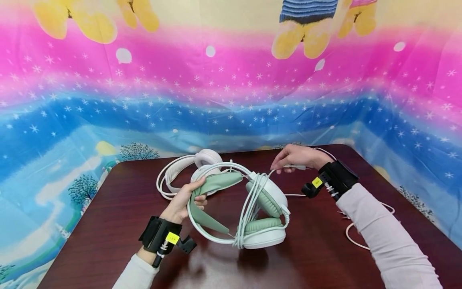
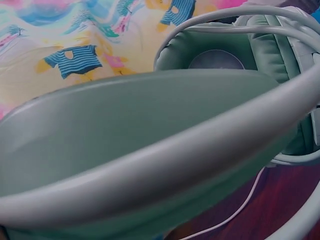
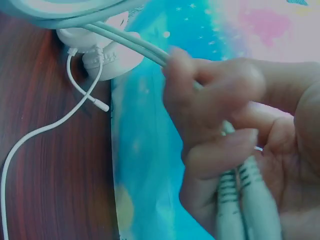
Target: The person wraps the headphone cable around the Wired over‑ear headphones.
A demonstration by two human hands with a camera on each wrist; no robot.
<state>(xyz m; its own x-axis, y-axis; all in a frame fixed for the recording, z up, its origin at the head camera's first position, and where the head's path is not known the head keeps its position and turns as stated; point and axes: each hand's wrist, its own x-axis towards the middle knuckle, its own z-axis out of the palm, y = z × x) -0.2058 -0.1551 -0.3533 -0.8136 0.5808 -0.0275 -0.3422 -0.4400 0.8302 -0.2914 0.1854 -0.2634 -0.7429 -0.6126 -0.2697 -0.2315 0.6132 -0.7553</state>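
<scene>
A pair of white headphones with green padding (image 1: 265, 233) is held above the table, its cable wound in several turns around the band and ear cups. My left hand (image 1: 183, 198) grips the headband at its green pad (image 1: 221, 182). In the left wrist view the headband (image 2: 150, 160) fills the foreground and hides that hand's fingers. To the right, my right hand (image 1: 297, 157) pinches the cable near its end. Two ribbed cable ends (image 3: 245, 200) lie against the palm in the right wrist view.
Behind the green pair, white headphones (image 1: 173, 170) lie on the dark red table (image 1: 119, 216). A loose white cable (image 1: 355, 239) curls at the table's right side. A printed cloth (image 1: 223, 100) hangs along the back and sides.
</scene>
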